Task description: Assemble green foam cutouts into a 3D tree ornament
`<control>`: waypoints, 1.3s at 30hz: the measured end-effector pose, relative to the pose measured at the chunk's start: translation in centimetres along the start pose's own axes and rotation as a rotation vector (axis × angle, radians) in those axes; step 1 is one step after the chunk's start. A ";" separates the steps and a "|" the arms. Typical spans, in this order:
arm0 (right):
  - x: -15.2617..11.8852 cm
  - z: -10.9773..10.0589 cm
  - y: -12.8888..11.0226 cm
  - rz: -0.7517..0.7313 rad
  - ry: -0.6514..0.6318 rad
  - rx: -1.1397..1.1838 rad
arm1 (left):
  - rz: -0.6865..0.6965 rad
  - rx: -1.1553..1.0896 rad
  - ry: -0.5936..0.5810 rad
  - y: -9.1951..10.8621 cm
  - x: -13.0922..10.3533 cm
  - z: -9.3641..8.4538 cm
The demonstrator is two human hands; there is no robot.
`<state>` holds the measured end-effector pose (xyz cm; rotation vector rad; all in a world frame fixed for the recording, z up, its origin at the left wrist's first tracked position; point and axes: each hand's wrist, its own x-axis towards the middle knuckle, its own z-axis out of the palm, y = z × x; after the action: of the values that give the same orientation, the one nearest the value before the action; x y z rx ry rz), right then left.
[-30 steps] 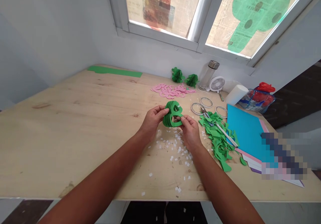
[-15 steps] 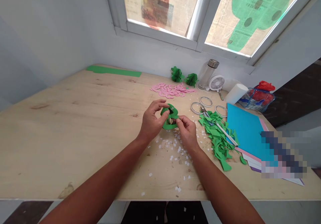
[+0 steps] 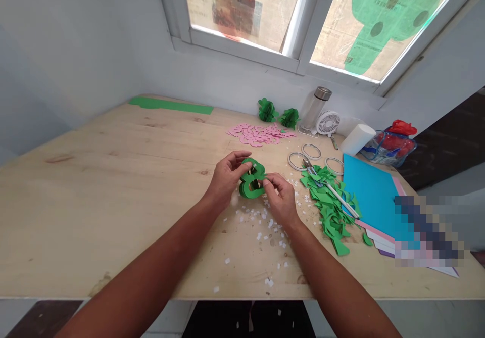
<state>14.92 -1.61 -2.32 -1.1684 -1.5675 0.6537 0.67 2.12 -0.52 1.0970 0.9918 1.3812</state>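
Between my hands is a layered green paper cutout (image 3: 250,188) with curved edges and openings through it. My left hand (image 3: 228,175) grips its upper left side, thumb on the front and fingers behind. At the right edge, my right hand (image 3: 279,194) pinches the paper between thumb and fingertips. Small white paper bits (image 3: 265,222) lie scattered on the table beneath and around my hands. Past my fingers lies a heap of pink paper cutouts (image 3: 257,134). Two folded green paper shapes (image 3: 268,110) stand behind that heap.
Green paper scraps (image 3: 330,216), a white pen (image 3: 342,201), scissors (image 3: 308,167) and tape rolls (image 3: 311,151) lie to the right. Blue paper (image 3: 369,191) is beyond them. A bottle (image 3: 315,108), small fan (image 3: 328,123) and white roll (image 3: 358,140) stand near the wall. A green strip (image 3: 172,105) lies far left.
The green paper cutout has shifted slightly left and turned, so its layered front and lower loop show more. Both hands have moved slightly left with it and keep their hold.
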 end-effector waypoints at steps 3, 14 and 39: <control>0.0 0.0 0.0 -0.002 -0.002 -0.017 | -0.016 0.005 -0.001 0.2 -0.2 0.0; 0.1 0.1 0.5 0.044 0.046 -0.006 | -0.059 -0.020 -0.006 -0.1 -0.1 0.2; 0.3 0.1 1.2 0.026 0.174 -0.028 | 0.042 0.155 -0.068 -1.9 0.3 -0.2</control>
<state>15.25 -0.89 -3.25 -1.2348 -1.4212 0.5335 0.88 2.64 -2.35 1.2781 1.0448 1.3086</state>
